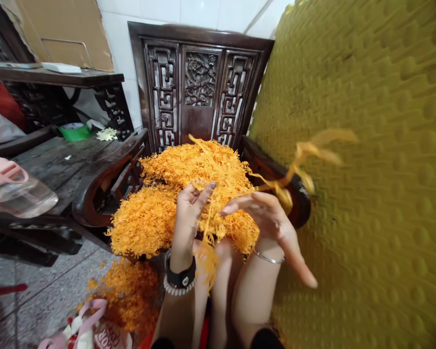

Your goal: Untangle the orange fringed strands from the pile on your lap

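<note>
Motion smears the loose strand (305, 150) in the air over the right arm of the carved wooden chair (199, 77), so its shape is hard to make out, and I cannot tell whether it touches the right hand (272, 218). The chair's seat is fully hidden under the heap of orange strands (174, 194). The person's wrists and knees are cut off at the bottom edge.

The heap is bright orange, frilly and tangled. It is piled high against the chair's back, and some has spilled to the floor in front of the chair. In front of the chair, the left hand (189, 213) pinches one long strand between thumb and fingers, and the strand dangles below the wrist. The right hand's fingers are stretched out flat and loose, grasping nothing clearly. A dimpled yellow foam sheet (366, 194) stands right of the chair.
</note>
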`<state>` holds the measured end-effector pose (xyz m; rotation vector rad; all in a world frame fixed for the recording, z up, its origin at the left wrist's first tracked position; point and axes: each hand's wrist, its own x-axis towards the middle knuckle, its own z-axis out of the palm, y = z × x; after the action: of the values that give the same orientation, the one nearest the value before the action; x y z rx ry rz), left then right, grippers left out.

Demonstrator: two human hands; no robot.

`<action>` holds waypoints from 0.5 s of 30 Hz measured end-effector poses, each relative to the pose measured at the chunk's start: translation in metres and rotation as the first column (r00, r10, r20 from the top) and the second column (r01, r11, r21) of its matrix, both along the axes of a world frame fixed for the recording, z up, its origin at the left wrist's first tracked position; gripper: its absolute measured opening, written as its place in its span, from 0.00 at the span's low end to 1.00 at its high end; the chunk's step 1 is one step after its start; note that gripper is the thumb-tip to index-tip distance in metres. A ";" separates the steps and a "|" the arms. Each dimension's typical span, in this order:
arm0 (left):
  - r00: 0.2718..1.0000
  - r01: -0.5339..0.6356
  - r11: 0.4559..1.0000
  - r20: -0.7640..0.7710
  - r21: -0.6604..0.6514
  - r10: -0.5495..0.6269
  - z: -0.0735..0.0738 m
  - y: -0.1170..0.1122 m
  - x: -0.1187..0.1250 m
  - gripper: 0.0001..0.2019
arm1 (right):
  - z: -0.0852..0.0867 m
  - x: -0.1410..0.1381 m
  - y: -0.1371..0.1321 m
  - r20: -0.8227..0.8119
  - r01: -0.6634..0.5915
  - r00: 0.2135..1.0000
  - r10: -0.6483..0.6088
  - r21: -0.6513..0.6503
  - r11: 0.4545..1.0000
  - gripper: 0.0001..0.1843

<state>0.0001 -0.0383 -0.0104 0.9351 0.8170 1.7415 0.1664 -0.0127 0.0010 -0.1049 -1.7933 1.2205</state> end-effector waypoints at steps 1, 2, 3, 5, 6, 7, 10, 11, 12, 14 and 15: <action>0.999 -0.038 0.999 0.016 0.003 0.038 0.000 0.001 0.001 0.12 | 0.001 -0.007 0.002 -0.063 -0.005 0.998 0.005 0.002 1.000 0.53; 0.996 -0.088 0.996 0.032 0.010 0.088 -0.001 0.001 0.003 0.11 | 0.002 -0.014 0.003 -0.106 0.012 0.994 -0.014 -0.018 1.000 0.47; 0.990 -0.136 0.991 0.047 0.016 0.135 -0.001 0.001 0.005 0.11 | 0.004 -0.020 0.003 -0.118 0.051 0.991 -0.058 -0.065 0.997 0.38; 0.977 -0.206 0.978 0.063 0.026 0.204 -0.002 0.000 0.007 0.11 | 0.008 -0.030 0.000 -0.060 0.171 0.981 -0.186 -0.204 0.964 0.28; 0.972 -0.230 0.973 0.062 0.029 0.228 -0.002 0.000 0.008 0.11 | 0.010 -0.033 -0.002 -0.038 0.223 0.970 -0.241 -0.262 0.939 0.28; 0.967 -0.252 0.967 0.055 0.031 0.250 -0.002 0.000 0.008 0.11 | 0.012 -0.035 -0.004 -0.038 0.250 0.961 -0.274 -0.303 0.920 0.28; 0.949 -0.314 0.949 0.046 0.019 0.313 -0.002 -0.002 0.009 0.13 | 0.017 -0.038 -0.004 -0.158 0.207 0.948 -0.277 -0.355 0.912 0.38; 0.946 -0.321 0.947 0.056 0.007 0.320 -0.001 -0.002 0.009 0.14 | 0.017 -0.039 -0.002 -0.203 0.180 0.943 -0.263 -0.354 0.918 0.42; 0.945 -0.320 0.947 0.070 -0.005 0.319 0.000 -0.003 0.009 0.14 | 0.017 -0.040 -0.001 -0.238 0.158 0.938 -0.251 -0.349 0.924 0.45; 0.953 -0.290 0.957 0.092 -0.016 0.290 0.002 -0.004 0.011 0.13 | 0.014 -0.041 0.003 -0.289 0.142 0.926 -0.244 -0.333 0.932 0.48; 0.959 -0.265 0.964 0.097 -0.010 0.265 0.002 -0.004 0.011 0.13 | 0.011 -0.041 0.004 -0.302 0.148 0.920 -0.249 -0.322 0.935 0.47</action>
<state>0.0114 -0.0427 -0.0082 0.7619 0.9080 2.0032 0.1252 -0.0082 0.0122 -0.2298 -1.2635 1.2624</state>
